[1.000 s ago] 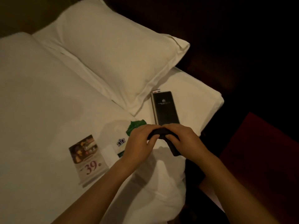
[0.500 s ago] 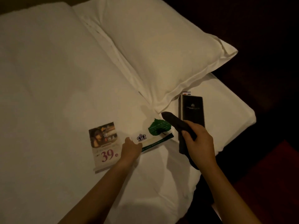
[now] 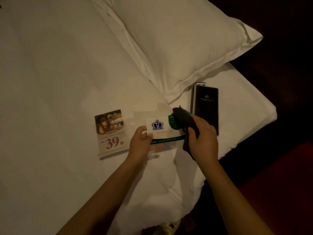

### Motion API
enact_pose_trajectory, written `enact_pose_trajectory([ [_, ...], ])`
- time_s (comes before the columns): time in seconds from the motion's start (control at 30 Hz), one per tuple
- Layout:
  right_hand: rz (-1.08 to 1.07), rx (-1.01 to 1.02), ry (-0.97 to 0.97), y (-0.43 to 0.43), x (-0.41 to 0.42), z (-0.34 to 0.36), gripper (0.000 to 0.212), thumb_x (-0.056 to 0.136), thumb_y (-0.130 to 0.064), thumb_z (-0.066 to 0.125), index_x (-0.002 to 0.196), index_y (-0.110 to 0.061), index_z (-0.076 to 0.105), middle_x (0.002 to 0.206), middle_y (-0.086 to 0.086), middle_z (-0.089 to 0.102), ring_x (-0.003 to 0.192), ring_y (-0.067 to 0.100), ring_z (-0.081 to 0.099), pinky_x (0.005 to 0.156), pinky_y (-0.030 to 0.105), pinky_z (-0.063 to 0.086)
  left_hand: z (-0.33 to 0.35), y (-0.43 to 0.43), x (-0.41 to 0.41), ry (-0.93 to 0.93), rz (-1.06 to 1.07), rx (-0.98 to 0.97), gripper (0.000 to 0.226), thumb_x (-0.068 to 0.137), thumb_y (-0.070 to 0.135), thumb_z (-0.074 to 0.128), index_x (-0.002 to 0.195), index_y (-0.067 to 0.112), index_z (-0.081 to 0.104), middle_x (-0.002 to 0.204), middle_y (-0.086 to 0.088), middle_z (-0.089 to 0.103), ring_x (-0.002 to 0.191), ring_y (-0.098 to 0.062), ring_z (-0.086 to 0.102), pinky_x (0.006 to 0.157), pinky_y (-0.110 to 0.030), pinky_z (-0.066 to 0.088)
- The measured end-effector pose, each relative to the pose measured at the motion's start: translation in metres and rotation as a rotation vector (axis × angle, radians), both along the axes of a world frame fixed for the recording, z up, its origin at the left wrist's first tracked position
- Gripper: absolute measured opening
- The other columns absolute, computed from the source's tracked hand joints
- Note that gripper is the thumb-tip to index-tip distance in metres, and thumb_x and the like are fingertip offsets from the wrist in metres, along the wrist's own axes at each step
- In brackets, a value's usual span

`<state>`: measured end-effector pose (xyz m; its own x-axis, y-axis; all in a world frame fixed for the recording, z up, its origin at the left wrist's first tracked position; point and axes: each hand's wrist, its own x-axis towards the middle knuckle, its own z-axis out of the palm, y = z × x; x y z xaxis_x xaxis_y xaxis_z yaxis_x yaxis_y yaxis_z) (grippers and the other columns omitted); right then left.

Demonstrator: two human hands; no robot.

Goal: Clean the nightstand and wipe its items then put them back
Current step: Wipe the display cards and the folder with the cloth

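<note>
A white card with a blue crest and a green leaf [image 3: 160, 128] is lifted slightly off the bed, pinched at its left end by my left hand [image 3: 141, 143]. My right hand [image 3: 202, 138] grips a dark cloth [image 3: 183, 119] whose tip rests on the card's green leaf. A black folder [image 3: 205, 107] lies on the sheet just right of the card. A promo card printed "39" [image 3: 111, 133] lies flat to the left of my left hand.
All items sit on a white bed [image 3: 59, 82] near its right corner. A large white pillow [image 3: 184, 41] lies behind the folder. The bed edge drops to a dark floor and a red surface [image 3: 279, 184] on the right.
My hands parted from the cloth; the left took the crest card and raised it, and the right brought the cloth's tip onto the card's green leaf. The view shifted left.
</note>
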<state>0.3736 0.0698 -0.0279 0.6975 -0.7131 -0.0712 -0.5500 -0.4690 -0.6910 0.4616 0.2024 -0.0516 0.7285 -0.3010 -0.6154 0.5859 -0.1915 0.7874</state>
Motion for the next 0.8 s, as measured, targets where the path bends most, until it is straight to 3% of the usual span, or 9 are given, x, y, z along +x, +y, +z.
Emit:
enact_pose_trajectory([
  [0.07, 0.029, -0.033, 0.021, 0.006, 0.003, 0.005, 0.045, 0.092, -0.008, 0.048, 0.136, -0.015, 0.044, 0.136, 0.008, 0.052, 0.114, 0.027, 0.044, 0.099, 0.030, 0.036, 0.011, 0.001, -0.007, -0.030, -0.038, -0.083, 0.017, 0.094, 0.004, 0.045, 0.102, 0.017, 0.053, 0.092, 0.000, 0.070, 0.072, -0.008, 0.072, 0.059, -0.027, 0.060],
  [0.17, 0.184, -0.132, 0.045, 0.030, 0.005, 0.014, 0.048, 0.092, -0.012, 0.047, 0.140, -0.018, 0.039, 0.143, 0.006, 0.046, 0.115, 0.027, 0.042, 0.100, 0.037, 0.040, 0.024, -0.002, -0.016, -0.028, -0.062, -0.166, 0.018, 0.093, 0.006, 0.048, 0.097, 0.022, 0.054, 0.085, 0.001, 0.073, 0.077, -0.010, 0.072, 0.066, -0.023, 0.059],
  [0.33, 0.442, -0.225, 0.082, 0.062, 0.000, 0.018, 0.060, 0.090, -0.012, 0.050, 0.142, -0.031, 0.030, 0.151, -0.001, 0.032, 0.117, 0.024, 0.041, 0.096, 0.032, 0.038, 0.036, 0.007, -0.022, -0.016, -0.025, -0.193, 0.026, 0.091, 0.001, 0.047, 0.108, 0.018, 0.058, 0.093, -0.007, 0.075, 0.088, -0.016, 0.072, 0.065, -0.022, 0.057],
  [0.6, 0.093, -0.135, -0.003, 0.007, -0.011, 0.010, 0.043, 0.091, -0.007, 0.050, 0.133, -0.016, 0.048, 0.138, 0.006, 0.052, 0.108, 0.032, 0.046, 0.094, 0.045, 0.044, 0.040, 0.027, -0.031, -0.112, -0.008, -0.249, 0.017, 0.092, -0.001, 0.046, 0.095, 0.015, 0.053, 0.084, 0.007, 0.077, 0.086, -0.012, 0.072, 0.071, -0.028, 0.060],
  [0.8, 0.314, -0.132, -0.021, 0.059, -0.004, 0.011, 0.055, 0.088, -0.007, 0.053, 0.139, -0.021, 0.039, 0.145, 0.005, 0.043, 0.117, 0.028, 0.041, 0.101, 0.038, 0.041, 0.038, 0.023, -0.022, -0.139, 0.016, -0.198, 0.015, 0.091, 0.000, 0.048, 0.103, 0.009, 0.053, 0.085, -0.003, 0.074, 0.081, -0.016, 0.072, 0.073, -0.030, 0.060],
])
